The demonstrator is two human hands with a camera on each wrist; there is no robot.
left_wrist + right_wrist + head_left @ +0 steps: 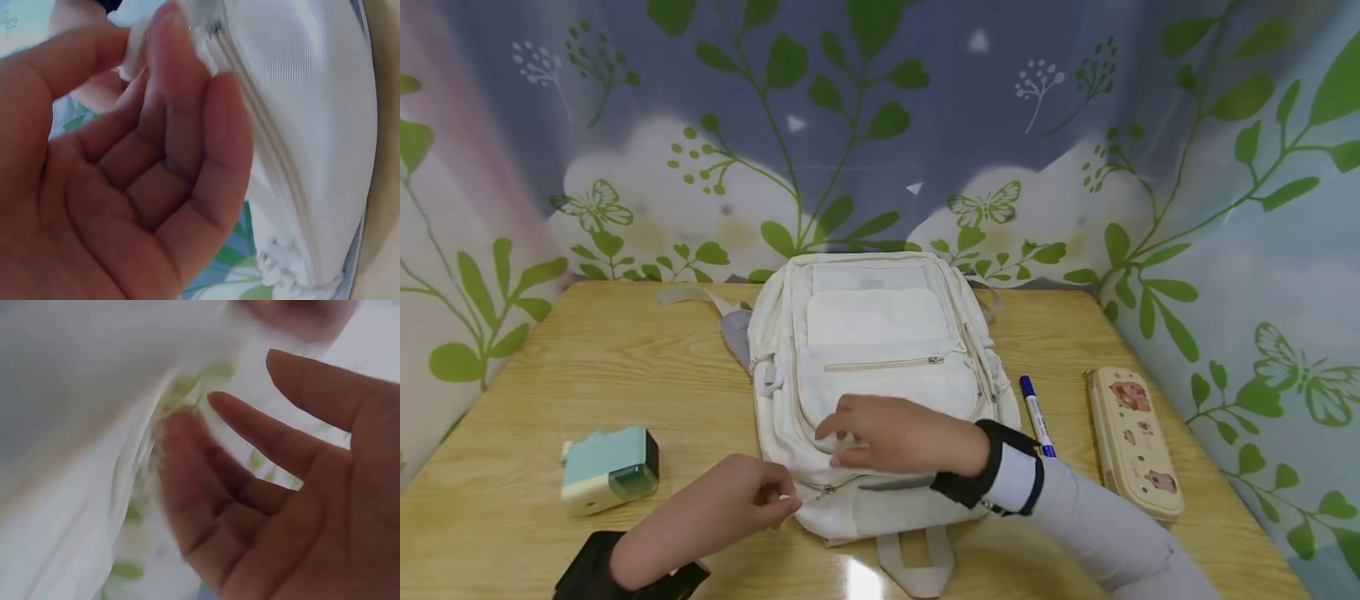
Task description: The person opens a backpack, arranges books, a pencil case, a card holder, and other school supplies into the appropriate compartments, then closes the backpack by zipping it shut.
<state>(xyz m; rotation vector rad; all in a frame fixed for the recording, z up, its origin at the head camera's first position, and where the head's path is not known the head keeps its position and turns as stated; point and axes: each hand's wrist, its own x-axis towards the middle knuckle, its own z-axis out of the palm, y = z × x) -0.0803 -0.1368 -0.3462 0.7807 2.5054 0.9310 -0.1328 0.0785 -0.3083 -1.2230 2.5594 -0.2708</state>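
Note:
A cream-white backpack (880, 317) lies on the table with its front pocket facing up. At its lower left corner, my left hand (752, 492) pinches a small white zipper pull (134, 50) between thumb and forefinger. The metal slider (827, 490) and a closed run of zipper teeth (262, 125) show right beside those fingertips. Over the lower front pocket is my right hand (887, 433), its fingers spread and loosely bent, holding nothing. In the right wrist view, its fingers (187, 462) are beside the white fabric, partly blurred.
To the left stands a mint-and-cream box-shaped object (610, 471) with a dark end. Right of the backpack lie a blue-capped marker (1033, 408) and a cream pencil case (1138, 442) with animal pictures. A leaf-patterned curtain (850, 125) borders the wooden table (647, 358).

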